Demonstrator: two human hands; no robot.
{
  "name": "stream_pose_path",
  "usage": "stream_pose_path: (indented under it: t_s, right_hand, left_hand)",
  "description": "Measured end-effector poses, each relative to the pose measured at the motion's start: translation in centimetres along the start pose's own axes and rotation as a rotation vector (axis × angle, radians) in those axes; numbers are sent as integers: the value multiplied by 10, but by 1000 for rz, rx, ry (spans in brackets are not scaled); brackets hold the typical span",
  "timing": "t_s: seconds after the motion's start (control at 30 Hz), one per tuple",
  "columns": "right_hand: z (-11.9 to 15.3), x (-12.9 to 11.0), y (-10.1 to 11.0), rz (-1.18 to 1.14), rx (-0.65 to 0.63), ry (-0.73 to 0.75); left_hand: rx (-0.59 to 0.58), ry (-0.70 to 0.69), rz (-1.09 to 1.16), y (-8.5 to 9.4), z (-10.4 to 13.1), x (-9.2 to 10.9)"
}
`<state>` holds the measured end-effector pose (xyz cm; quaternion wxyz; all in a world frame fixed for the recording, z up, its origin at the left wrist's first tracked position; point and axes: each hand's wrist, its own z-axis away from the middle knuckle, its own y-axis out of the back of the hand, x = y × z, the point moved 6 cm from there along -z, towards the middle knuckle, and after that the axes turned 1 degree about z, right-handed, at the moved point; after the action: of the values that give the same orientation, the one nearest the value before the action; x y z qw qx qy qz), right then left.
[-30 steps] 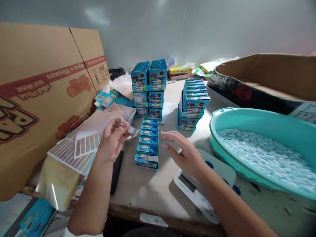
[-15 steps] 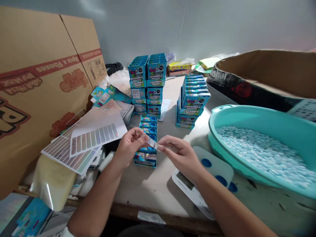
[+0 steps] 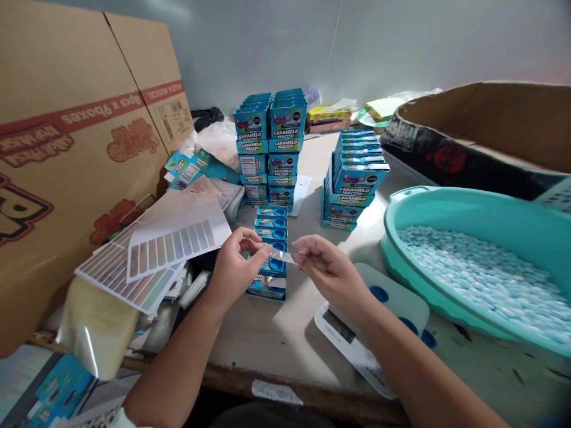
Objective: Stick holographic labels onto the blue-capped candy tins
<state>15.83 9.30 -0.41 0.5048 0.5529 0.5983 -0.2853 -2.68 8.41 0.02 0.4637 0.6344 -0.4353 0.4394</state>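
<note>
Between my two hands stretches a small clear, shiny strip (image 3: 282, 256) that looks like a sticker. My left hand (image 3: 235, 270) pinches its left end between thumb and fingers, and my right hand (image 3: 332, 270) has its thumb and fingertips closed on the right end. Just below and behind them stands a row of blue candy boxes (image 3: 272, 222) in an open display carton (image 3: 267, 291), partly covered by my fingers. Round blue windows show on the box tops. Under my right forearm lies a white digital scale (image 3: 328, 330) with blue caps (image 3: 379, 293) on its tray.
Blue "Caramelo Macizo" cartons (image 3: 254, 145) are stacked at the back, with another stack (image 3: 354, 184) right of them. A turquoise tub (image 3: 395, 238) of wrapped candies stands at right. Silvery label sheets (image 3: 172, 249) lie at left beside a large cardboard box (image 3: 80, 148).
My right hand has shifted slightly right, and more of the strip shows between my hands. The whole view has moved a little, so the things appear slightly farther right.
</note>
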Motion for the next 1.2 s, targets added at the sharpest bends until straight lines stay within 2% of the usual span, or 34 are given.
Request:
stream_pose_path:
  t_s: [0.43, 0.63, 0.9, 1.03, 1.2]
  right_hand:
    - [-2, 22, -1, 107, 7, -129]
    - [-1, 30, -4, 154, -24, -159]
    - [0, 21, -2, 149, 7, -76]
    - [1, 8, 3, 199, 84, 50]
    - [5, -11, 2, 366, 86, 240]
  left_hand:
    - [-70, -235, -417, -6, 1, 9]
    - [-96, -180, -443, -8, 0, 5]
    - [-62, -122, -281, -5, 0, 3]
    - [-35, -65, -186, 0, 0, 2]
    - [-101, -31, -140, -1, 0, 2]
